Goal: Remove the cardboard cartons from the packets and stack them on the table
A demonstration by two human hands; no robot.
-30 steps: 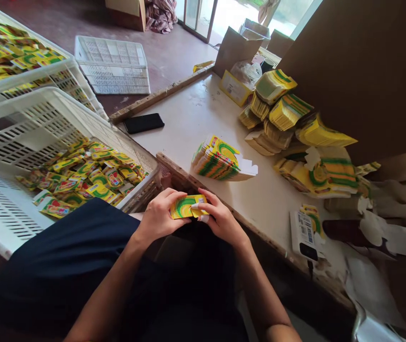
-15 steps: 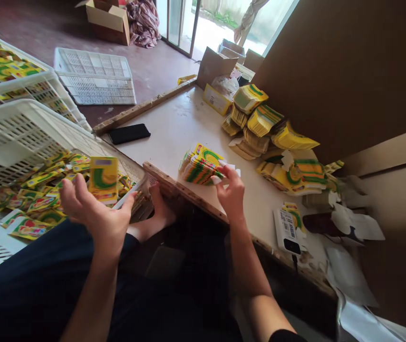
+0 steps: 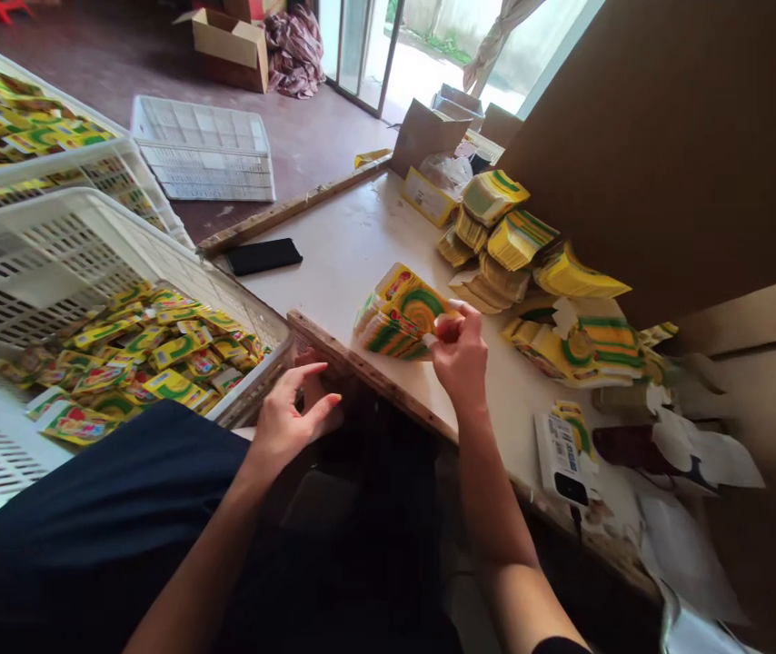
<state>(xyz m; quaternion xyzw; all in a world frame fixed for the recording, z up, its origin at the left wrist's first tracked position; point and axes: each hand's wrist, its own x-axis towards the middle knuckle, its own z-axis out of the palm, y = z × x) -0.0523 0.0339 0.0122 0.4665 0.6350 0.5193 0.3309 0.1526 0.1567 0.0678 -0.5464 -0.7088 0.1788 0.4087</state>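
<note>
The yellow card (image 3: 421, 307) is at the tips of the right hand (image 3: 464, 356), just to the left of the thumb and fingers. It is longer one way than the other. Its long way runs on a slant, from a far corner up and left of the fingers down to the end that they hold. The side with the green ring faces up. The card leans over the stack of cards (image 3: 388, 338), and I cannot tell if the two touch.

Half a second ago, the right fingers were at the white flaps at the end of the stack. Now the top card is tipped up in them. The left hand (image 3: 284, 425) was over the white basket (image 3: 98, 204) then, with a small yellow box in the air by its fingers. Now it is back near the table edge (image 3: 367, 371), and that box is gone from it.

The right thumb and fingers pinch the card by its near end. The left thumb and first finger are bent, with a gap between them and nothing in it. Lots of little packets (image 3: 174, 350) lie left of the left fingers. A black phone (image 3: 263, 257) lies beyond them.
</note>
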